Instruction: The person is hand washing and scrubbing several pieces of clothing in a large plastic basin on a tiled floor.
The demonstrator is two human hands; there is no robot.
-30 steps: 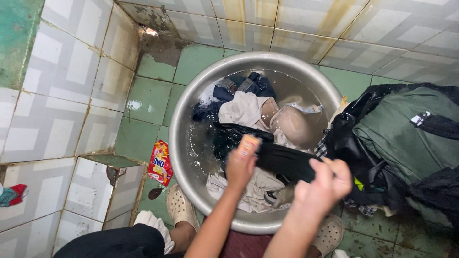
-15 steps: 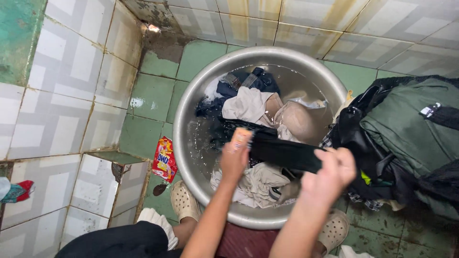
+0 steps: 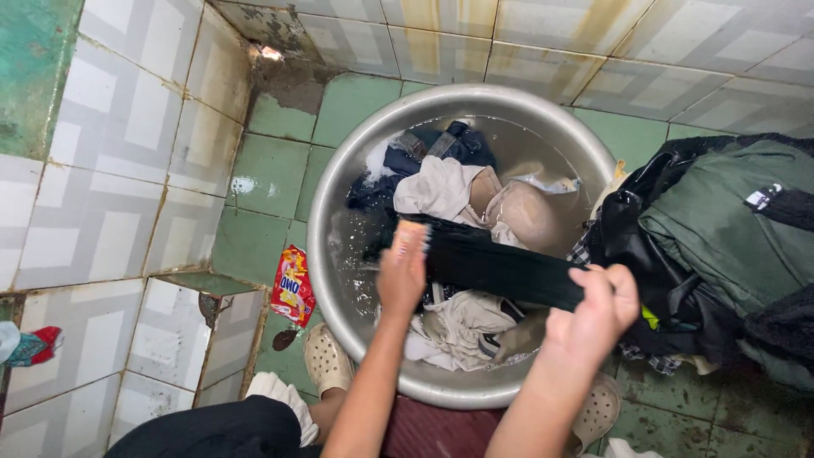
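Over the round metal basin [image 3: 335, 182] of soaking laundry, both forearms reach forward. Left hand [image 3: 402, 270] presses a small orange soap bar [image 3: 412, 235] onto a black cloth [image 3: 500, 268] stretched above the basin; right hand [image 3: 598, 312] clenches the cloth's other end.

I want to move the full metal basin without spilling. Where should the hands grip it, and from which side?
Judging by its shape, grip the metal basin by its rolled rim at two opposite points, one hand on each side. The left rim is bare; the right is crowded by the pile of dark clothes, so clear that first.
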